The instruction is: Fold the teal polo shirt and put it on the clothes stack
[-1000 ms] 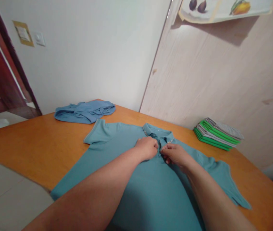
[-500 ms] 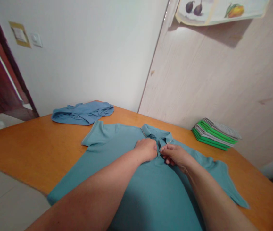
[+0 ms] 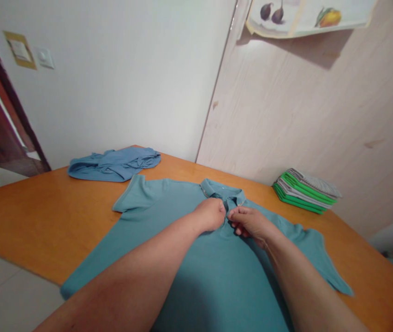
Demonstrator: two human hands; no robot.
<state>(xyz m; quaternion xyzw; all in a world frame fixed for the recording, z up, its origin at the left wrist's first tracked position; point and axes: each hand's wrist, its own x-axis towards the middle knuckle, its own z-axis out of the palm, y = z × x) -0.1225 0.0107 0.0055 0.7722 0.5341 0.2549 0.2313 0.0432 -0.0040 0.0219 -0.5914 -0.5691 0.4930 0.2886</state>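
Note:
A teal polo shirt [image 3: 169, 221] lies flat, front up, on the orange wooden table [image 3: 37, 212], collar toward the far wall. My left hand [image 3: 212, 214] and my right hand [image 3: 248, 222] meet at the button placket just below the collar [image 3: 222, 190]. Both hands are closed in a pinch on the placket fabric, knuckles nearly touching. What lies between the fingertips is hidden.
A crumpled blue garment [image 3: 113, 163] lies at the table's far left corner. A stack of folded green and grey shirts [image 3: 305, 190] sits at the far right by the pale wood wall. The table edge drops to tiled floor [image 3: 6, 299] at left.
The view has drifted slightly, shifting everything left in the frame. My hands stay pinched at the placket with only small finger movement.

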